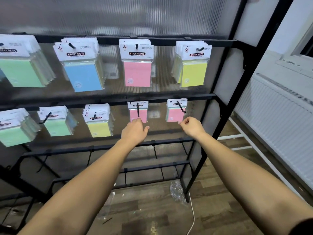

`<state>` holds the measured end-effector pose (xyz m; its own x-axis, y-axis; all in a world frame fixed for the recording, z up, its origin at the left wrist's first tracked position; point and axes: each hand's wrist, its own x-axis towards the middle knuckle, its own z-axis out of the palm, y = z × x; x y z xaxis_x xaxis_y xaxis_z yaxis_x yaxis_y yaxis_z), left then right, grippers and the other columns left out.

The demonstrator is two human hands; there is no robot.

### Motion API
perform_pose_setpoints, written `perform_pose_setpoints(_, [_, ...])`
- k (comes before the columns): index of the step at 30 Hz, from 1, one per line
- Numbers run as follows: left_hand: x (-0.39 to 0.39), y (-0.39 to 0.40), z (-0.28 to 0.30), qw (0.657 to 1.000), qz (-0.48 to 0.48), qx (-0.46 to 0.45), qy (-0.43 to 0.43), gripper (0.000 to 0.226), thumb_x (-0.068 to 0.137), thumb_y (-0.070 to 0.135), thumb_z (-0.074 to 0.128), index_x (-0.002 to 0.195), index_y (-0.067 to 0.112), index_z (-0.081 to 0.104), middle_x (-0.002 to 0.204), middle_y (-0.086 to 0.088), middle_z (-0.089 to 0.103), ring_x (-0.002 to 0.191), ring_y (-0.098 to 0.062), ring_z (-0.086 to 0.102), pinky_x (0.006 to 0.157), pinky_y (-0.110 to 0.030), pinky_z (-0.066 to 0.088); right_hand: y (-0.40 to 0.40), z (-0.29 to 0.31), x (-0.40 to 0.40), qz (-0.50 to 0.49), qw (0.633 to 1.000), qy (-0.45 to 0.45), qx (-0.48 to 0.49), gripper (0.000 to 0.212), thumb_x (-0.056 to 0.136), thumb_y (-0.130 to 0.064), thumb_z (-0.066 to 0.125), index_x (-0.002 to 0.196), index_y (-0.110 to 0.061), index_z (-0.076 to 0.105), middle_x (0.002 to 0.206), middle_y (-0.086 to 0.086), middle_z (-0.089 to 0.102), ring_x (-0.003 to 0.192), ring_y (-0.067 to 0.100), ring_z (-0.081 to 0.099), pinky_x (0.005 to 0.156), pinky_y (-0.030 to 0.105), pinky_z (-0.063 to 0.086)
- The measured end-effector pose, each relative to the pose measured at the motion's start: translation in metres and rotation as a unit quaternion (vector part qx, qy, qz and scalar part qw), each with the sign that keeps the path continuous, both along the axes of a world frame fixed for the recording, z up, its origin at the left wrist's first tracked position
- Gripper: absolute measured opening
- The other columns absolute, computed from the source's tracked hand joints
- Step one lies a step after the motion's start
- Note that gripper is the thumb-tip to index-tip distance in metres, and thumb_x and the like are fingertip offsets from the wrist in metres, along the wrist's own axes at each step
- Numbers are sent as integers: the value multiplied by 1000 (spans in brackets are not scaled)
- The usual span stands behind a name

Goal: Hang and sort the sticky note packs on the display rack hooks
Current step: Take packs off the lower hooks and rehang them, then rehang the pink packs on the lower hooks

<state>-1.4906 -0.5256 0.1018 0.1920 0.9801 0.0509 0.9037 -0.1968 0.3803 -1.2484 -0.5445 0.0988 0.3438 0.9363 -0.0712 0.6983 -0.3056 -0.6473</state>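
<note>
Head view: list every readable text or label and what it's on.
"STICKY NOTE": black banner on the header card of the top-row blue pack.
"STICKY NOTE": same banner on the top-row pink pack.
"STICKY NOTE": top-row yellow pack.
"STICKY NOTE": lower-row yellow pack, partly behind its hook.
Banners on the other packs are cut off, hook-covered or blurred. Small print and logos on all cards: too small to read.

Rack (pixel 225 92) looks like matte black metal, same for the hooks (pixel 138 110), and the back panel (pixel 118 16) is ribbed see-through plastic with a bit of sheen. Sticky note packs (pixel 137 63) sit in glossy clear plastic sleeves with white paper header cards. Floor (pixel 211 200) has a wood-grain finish, and there's crinkly clear wrap (pixel 177 192) on it.
</note>
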Motion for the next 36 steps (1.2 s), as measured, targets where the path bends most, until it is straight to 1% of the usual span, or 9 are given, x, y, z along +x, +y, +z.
perform_pose_setpoints(3, [-4,7,-2,1000,23,0,0,50,100,43,47,133,5,46,133,-13,53,120,-34,50,91,-47,46,9,2,-1,2,1000,-12,-5,25,95,-39,59,96,-13,57,97,1,61,98,25,59,77,29,40])
perform_pose_setpoints(9, [-9,26,-8,997,77,-1,11,54,98,44,49,133,3,44,132,-17,48,122,-36,47,93,-46,46,25,0,2,-10,999,19,-24,57,90,-49,63,126,-7,50,121,8,61,112,28,58,79,30,41])
perform_pose_setpoints(15, [-9,46,-13,994,104,-21,-16,63,95,43,56,140,3,35,137,-18,46,124,-38,48,95,-49,45,39,-3,7,-9,999,33,-39,61,90,-47,65,130,-5,45,126,11,61,113,28,58,81,31,44])
perform_pose_setpoints(20, [-7,58,-16,990,121,-37,-56,76,92,40,62,147,3,24,137,-18,47,124,-39,50,96,-52,45,46,-7,9,-1,998,56,-20,62,88,-42,69,135,-8,46,126,6,61,116,26,58,92,32,45])
perform_pose_setpoints(24, [-5,63,-17,985,125,-38,-110,64,92,35,65,138,4,33,130,-15,56,118,-37,56,90,-50,48,52,-10,11,-2,998,64,-1,47,85,-41,73,116,-11,53,109,2,65,103,23,61,90,34,48])
perform_pose_setpoints(27, [-2,61,-16,982,137,-34,-128,45,94,32,64,121,5,41,119,-15,62,109,-37,60,79,-43,45,54,-12,10,8,997,72,8,35,86,-39,73,99,-12,55,91,-2,61,88,20,59,73,31,44])
perform_pose_setpoints(30, [1,57,-13,978,150,-32,-139,40,94,33,63,116,6,43,115,-16,64,105,-37,61,75,-41,43,51,-15,7,6,995,96,32,31,86,-35,75,82,-15,51,76,-6,55,75,16,54,62,27,40])
perform_pose_setpoints(34, [0,50,-16,973,154,-26,-172,37,93,33,66,112,10,44,109,-12,65,99,-32,63,72,-39,46,44,-17,3,-10,990,125,65,36,84,-34,78,79,-18,46,78,-5,56,76,16,56,61,26,40])
perform_pose_setpoints(36, [-1,47,-18,966,157,-28,-203,40,91,35,68,111,12,43,108,-11,66,98,-32,64,78,-43,51,41,-19,0,-34,986,145,78,37,84,-33,78,83,-18,44,83,-4,56,80,17,57,59,25,40])
